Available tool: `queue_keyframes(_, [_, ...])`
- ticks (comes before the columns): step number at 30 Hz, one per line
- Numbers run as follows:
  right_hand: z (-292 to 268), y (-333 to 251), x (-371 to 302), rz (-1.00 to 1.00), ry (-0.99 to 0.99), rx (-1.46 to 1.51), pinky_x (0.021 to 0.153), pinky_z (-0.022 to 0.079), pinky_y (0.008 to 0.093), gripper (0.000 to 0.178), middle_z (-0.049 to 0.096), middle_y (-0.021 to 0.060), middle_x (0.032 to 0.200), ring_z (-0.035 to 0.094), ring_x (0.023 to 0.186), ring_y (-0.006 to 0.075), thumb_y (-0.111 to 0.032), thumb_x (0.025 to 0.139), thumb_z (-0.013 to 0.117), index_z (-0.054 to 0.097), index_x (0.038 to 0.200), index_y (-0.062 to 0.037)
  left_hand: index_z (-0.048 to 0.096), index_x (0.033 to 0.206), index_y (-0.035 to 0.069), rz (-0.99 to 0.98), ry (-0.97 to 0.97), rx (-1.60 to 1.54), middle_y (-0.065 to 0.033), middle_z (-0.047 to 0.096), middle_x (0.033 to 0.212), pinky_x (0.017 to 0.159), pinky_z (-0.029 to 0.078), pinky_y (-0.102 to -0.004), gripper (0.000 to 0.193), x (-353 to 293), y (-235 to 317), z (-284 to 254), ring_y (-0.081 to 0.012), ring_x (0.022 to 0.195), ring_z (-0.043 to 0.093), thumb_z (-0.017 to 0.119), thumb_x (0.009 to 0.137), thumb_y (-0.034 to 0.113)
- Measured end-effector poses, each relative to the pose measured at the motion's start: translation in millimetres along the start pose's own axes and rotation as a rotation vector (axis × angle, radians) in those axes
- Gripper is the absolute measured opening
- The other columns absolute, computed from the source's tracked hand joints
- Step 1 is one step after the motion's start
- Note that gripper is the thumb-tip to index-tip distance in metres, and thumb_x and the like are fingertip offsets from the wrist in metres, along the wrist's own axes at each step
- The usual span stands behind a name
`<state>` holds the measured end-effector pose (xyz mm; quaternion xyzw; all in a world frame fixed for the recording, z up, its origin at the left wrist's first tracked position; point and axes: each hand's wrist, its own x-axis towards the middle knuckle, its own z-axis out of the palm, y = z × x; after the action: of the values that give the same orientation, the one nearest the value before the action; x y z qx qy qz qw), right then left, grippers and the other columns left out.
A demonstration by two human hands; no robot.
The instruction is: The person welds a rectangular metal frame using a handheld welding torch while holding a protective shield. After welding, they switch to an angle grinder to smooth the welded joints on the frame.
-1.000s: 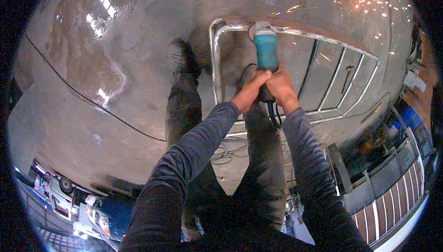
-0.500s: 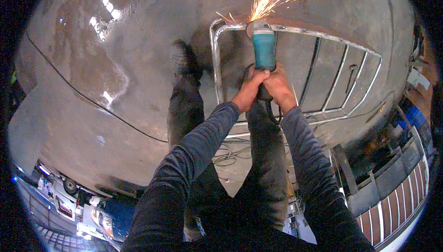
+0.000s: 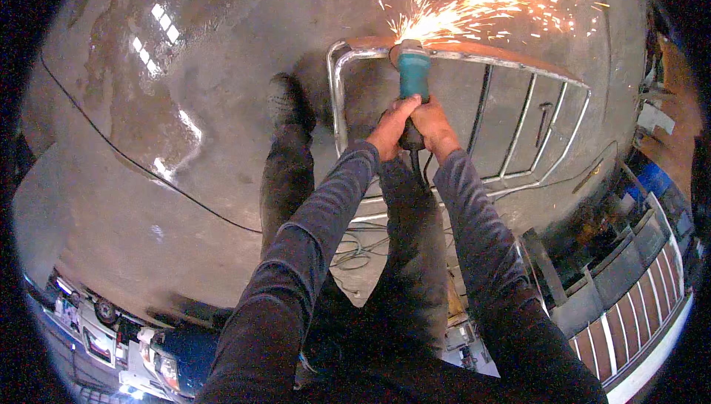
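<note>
Both hands grip a teal angle grinder (image 3: 414, 74) with a grey head and a dark rear body. My left hand (image 3: 394, 128) wraps its left side, and my right hand (image 3: 435, 124) closes round it from the right. The disc end meets the far rail of a welded metal tube frame (image 3: 511, 59) lying on the floor. A bright fan of sparks (image 3: 481, 5) flies from that contact toward the upper right. A dark cord runs back from the grinder between my forearms. The glare hides the exact point of contact.
A hammer (image 3: 543, 122) lies inside the frame, among its crossbars. One cable (image 3: 141, 169) crosses the floor at left, and coiled cord (image 3: 355, 248) lies between my legs. Metal racks (image 3: 629, 293) stand at lower right. Vehicles (image 3: 167, 359) are at lower left.
The spark stream has grown and swung from upward to the right. The frame, grinder and hands sit slightly further left in view. Both hands keep their hold.
</note>
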<state>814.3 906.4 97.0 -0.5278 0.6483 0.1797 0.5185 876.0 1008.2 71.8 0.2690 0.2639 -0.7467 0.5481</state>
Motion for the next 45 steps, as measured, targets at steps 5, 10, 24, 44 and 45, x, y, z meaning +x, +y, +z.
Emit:
queue_keyframes(5, [-3.8, -7.3, -11.3, 0.02, -0.114, 0.154, 0.076, 0.054, 0.0403, 0.045, 0.07, 0.0143, 0.1, 0.066, 0.086, 0.0239, -0.028, 0.084, 0.07, 0.06, 0.117, 0.0014, 0.057, 0.128, 0.006, 0.102, 0.007, 0.063, -0.0109, 0.068, 0.113, 0.09, 0.052, -0.0405, 0.059, -5.3, 5.7, 6.7, -0.025, 0.098, 0.066, 0.053, 0.095, 0.055])
queue_keyframes(10, [-24.1, 21.3, -1.3, -0.064, -0.076, 0.072, 0.069, 0.054, 0.0403, 0.048, 0.065, 0.0134, 0.1, 0.065, 0.082, 0.0248, -0.027, 0.088, 0.066, 0.049, 0.125, -0.0027, 0.061, 0.122, 0.007, 0.186, 0.091, 0.037, -0.0095, 0.068, 0.109, 0.084, 0.053, -0.0386, 0.049, 13.2, -20.6, 20.8, -0.0237, 0.092, 0.066, 0.059, 0.093, 0.046])
queue_keyframes(24, [-128.6, 30.4, 26.8, -0.064, -0.08, 0.01, 0.071, 0.054, 0.0397, 0.033, 0.066, 0.0146, 0.1, 0.065, 0.084, 0.0249, -0.015, 0.09, 0.057, 0.054, 0.12, 0.0014, 0.054, 0.124, 0.005, 0.262, 0.176, 0.022, -0.011, 0.064, 0.108, 0.079, 0.052, -0.0371, 0.053, 93.1, -60.4, 94.8, -0.0217, 0.094, 0.063, 0.07, 0.084, 0.036])
queue_keyframes(44, [-120.8, 9.7, 15.5, 0.087, 0.003, 0.07, 0.074, 0.053, 0.0394, 0.031, 0.065, 0.0133, 0.096, 0.062, 0.086, 0.0249, -0.009, 0.086, 0.058, 0.053, 0.115, 0.001, 0.052, 0.125, 0.002, 0.221, 0.147, 0.001, -0.0126, 0.064, 0.109, 0.08, 0.053, -0.0365, 0.053, 94.8, -58.5, 90.7, -0.0217, 0.094, 0.064, 0.067, 0.087, 0.036])
queue_keyframes(45, [-121.5, 11.2, 17.8, 0.028, -0.03, 0.074, 0.073, 0.053, 0.0394, 0.03, 0.065, 0.0129, 0.096, 0.062, 0.085, 0.0247, -0.009, 0.086, 0.058, 0.053, 0.114, 0.0005, 0.053, 0.125, 0.002, 0.257, 0.173, 0.02, -0.0123, 0.064, 0.109, 0.08, 0.053, -0.0364, 0.053, 96.2, -59.4, 90.2, -0.0216, 0.094, 0.064, 0.067, 0.087, 0.036])
